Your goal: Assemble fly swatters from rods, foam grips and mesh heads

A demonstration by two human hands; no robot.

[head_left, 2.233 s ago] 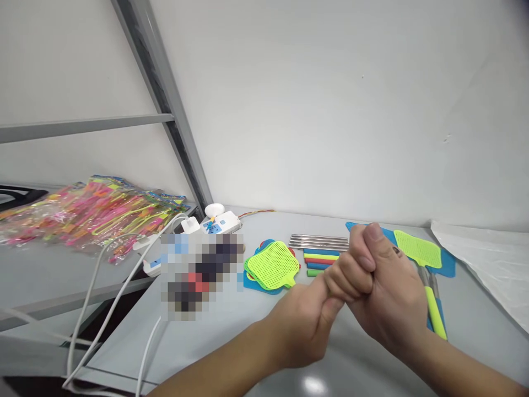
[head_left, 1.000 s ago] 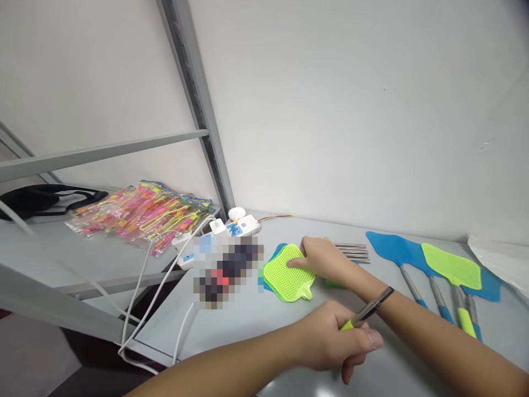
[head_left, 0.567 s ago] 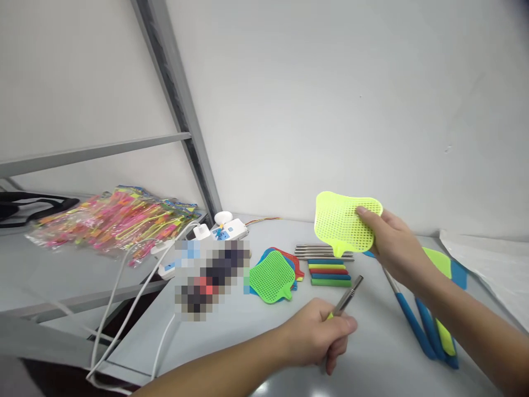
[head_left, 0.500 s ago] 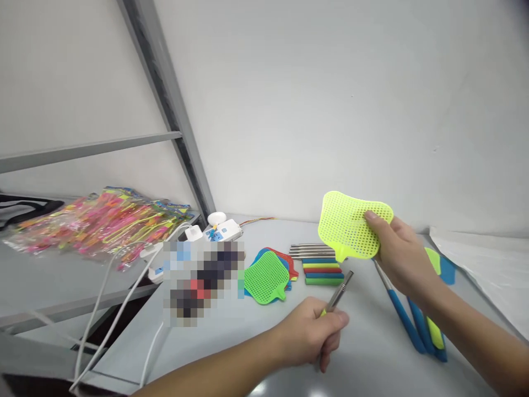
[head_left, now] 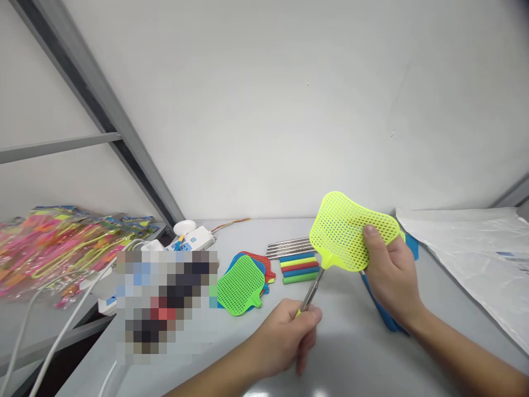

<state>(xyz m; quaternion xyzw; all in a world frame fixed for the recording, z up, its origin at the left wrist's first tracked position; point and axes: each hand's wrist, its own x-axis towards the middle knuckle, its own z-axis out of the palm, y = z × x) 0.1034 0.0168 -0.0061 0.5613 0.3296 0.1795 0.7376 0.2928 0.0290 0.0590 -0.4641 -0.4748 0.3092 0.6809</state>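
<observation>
My right hand (head_left: 392, 270) pinches a yellow fly swatter head (head_left: 351, 229) by its right side, thumb on the perforated face. Closed around a metal telescopic rod (head_left: 313, 289) is my left hand (head_left: 291, 336); a bit of yellow grip shows at its fingers. The rod's upper end meets the neck of the yellow head; how far it is inserted I cannot tell. Left of them lie stacked swatter heads, a green one (head_left: 242, 285) on top of blue and red ones. Behind are several metal rods (head_left: 287, 248) with coloured grips (head_left: 300, 267) in a row.
Blue-handled swatters (head_left: 382, 311) lie partly hidden behind my right hand. A white plastic sheet (head_left: 467, 242) covers the table's right side. At left are a power strip (head_left: 198, 240), white cables (head_left: 61, 336), a pixelated patch and bagged colourful items (head_left: 78, 242) on a shelf.
The yellow head and the rod have come together, the rod's tip now at the head's neck. The view has turned to the right. Both hands keep their hold.
</observation>
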